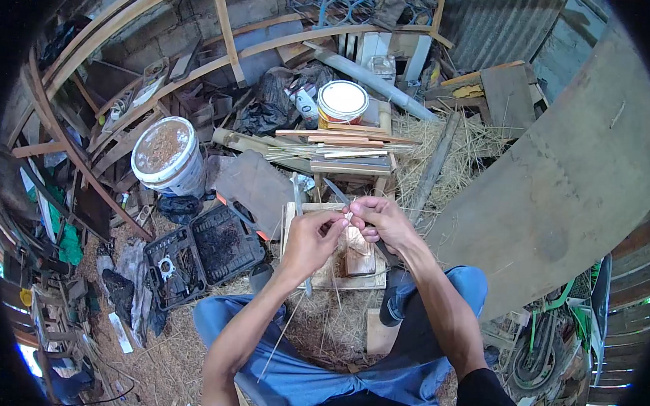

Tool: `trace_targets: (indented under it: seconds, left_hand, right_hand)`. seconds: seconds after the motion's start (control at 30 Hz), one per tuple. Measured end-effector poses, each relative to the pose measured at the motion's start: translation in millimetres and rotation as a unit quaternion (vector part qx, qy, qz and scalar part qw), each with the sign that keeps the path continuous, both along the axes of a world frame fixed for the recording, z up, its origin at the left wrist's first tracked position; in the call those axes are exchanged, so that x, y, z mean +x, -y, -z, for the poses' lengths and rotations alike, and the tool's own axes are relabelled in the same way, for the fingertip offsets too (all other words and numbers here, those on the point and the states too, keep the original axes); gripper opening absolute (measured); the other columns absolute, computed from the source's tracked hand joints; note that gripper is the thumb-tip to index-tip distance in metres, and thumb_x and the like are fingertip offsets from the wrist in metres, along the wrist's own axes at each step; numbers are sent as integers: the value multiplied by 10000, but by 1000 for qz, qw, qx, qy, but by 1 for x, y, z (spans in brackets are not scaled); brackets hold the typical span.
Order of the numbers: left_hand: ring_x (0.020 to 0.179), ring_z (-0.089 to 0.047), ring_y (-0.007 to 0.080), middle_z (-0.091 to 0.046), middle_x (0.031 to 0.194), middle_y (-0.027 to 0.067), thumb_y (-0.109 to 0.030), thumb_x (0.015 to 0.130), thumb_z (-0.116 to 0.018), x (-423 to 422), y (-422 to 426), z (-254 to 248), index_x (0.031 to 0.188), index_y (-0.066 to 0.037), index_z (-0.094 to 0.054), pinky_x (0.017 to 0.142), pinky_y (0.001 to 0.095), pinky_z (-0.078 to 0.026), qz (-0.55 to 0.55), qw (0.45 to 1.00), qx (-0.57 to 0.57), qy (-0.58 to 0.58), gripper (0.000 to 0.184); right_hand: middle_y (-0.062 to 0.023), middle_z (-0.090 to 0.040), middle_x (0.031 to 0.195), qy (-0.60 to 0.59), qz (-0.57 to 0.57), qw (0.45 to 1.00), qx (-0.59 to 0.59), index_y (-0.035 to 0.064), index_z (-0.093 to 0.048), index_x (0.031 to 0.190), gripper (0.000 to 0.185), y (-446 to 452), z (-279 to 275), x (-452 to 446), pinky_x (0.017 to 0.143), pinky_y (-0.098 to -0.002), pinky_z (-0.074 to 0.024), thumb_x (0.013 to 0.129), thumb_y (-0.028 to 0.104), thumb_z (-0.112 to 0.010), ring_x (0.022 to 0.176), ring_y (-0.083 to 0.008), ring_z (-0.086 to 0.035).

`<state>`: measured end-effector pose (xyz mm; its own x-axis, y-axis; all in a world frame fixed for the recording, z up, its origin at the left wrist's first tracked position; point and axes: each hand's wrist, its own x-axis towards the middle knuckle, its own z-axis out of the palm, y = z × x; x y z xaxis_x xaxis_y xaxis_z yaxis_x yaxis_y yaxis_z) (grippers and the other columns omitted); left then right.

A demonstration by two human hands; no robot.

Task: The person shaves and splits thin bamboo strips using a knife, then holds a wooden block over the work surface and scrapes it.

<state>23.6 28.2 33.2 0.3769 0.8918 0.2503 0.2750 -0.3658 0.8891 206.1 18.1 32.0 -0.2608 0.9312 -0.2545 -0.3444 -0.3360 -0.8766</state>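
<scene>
My right hand (383,224) is closed round a knife, whose grey blade (337,192) points up and to the left past the fingers. Its dark handle (389,255) shows below the palm. Close beside it, my left hand (312,240) pinches a small pale strip (348,217) at the fingertips, and the two hands nearly touch. Most of the strip is hidden by the fingers. Beneath them a wooden block (360,261) rests on a low wooden board (329,281). A long metal-grey bar (298,194) lies along the board's left side, partly behind my left hand.
Ahead, a small stand (350,165) bears several wood strips (346,140). A lidded bucket (342,102) stands behind it. On the left are a sawdust-topped bucket (169,156) and an open tool case (205,250). A large sheet (558,184) leans at the right.
</scene>
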Motion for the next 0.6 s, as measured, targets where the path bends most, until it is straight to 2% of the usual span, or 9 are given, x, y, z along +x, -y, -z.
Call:
trace_targets:
  seconds: [0.13, 0.2, 0.23, 0.27, 0.3, 0.33, 0.4, 0.47, 0.6]
  left_hand:
    - [611, -581, 88, -683, 757, 82, -96, 850, -659, 4, 2, -7, 901, 19, -687, 548, 263, -454, -23, 990, 123, -66, 129]
    - [622, -605, 102, -687, 759, 93, -109, 846, -661, 5, 7, -13, 866, 18, -686, 565, 281, -471, -10, 979, 169, -117, 130]
    - [622, -605, 102, -687, 759, 93, -109, 846, -661, 5, 6, -14, 866, 18, -686, 565, 281, -471, -10, 978, 174, -118, 130]
    - [623, -595, 96, -679, 753, 77, -117, 851, -660, 4, 4, -12, 873, 14, -683, 566, 271, -466, -6, 993, 97, -69, 135]
    - [624, -585, 91, -672, 747, 62, -125, 855, -658, 6, 1, -11, 880, 11, -679, 566, 261, -461, -2, 1000, 19, -16, 140]
    - [624, -585, 91, -672, 747, 62, -125, 855, -658, 8, -8, -12, 880, 11, -679, 566, 261, -461, -5, 1000, 26, -13, 140]
    - [642, -564, 76, -648, 751, 28, -121, 862, -655, 12, -34, -16, 924, 0, -665, 578, 236, -450, 27, 986, -135, 97, 137]
    - [666, -547, 64, -627, 764, 12, -106, 873, -640, 15, -47, -23, 982, -8, -637, 593, 214, -438, 36, 983, -147, 108, 146]
    - [706, -579, 84, -629, 804, 40, -84, 890, -608, 23, -63, -36, 1001, -12, -600, 606, 219, -475, 57, 973, -143, 169, 132]
  right_hand:
    - [2, -538, 692, 59, 20, 998, 3, 19, -604, 925, 116, -6, -4, 7, 409, -179, -263, 923, 128, -566, 492, -31, -378]
    - [0, -539, 682, 201, 171, 963, 62, 11, -608, 912, 122, -16, 1, 27, 401, -187, -268, 930, 106, -534, 483, -33, -376]
    - [-10, -559, 718, 185, 209, 959, 59, 10, -612, 937, 148, -23, -1, 46, 412, -191, -300, 937, 120, -512, 487, -39, -384]
    - [-17, -574, 764, 107, 189, 974, 67, 0, -618, 992, 193, -28, 6, 63, 450, -197, -341, 940, 143, -500, 517, -44, -402]
    - [-24, -573, 788, 156, 170, 972, 44, -7, -613, 1017, 211, -24, -5, 56, 471, -202, -356, 942, 150, -495, 529, -52, -407]
    - [-30, -573, 812, 205, 151, 967, 21, -14, -609, 1042, 230, -16, -16, 47, 491, -207, -371, 945, 156, -489, 540, -60, -412]
    - [-71, -612, 899, 262, 68, 955, 124, -27, -575, 1126, 277, -22, 7, 42, 534, -207, -415, 957, 173, -484, 586, -79, -475]
    - [-87, -644, 920, 193, 85, 975, 74, -24, -557, 1172, 307, -15, -5, 31, 634, -225, -462, 945, 177, -510, 664, -93, -546]
    - [-100, -664, 898, 222, 138, 961, 85, -12, -550, 1187, 359, -10, -25, 16, 744, -291, -485, 921, 228, -559, 742, -145, -607]
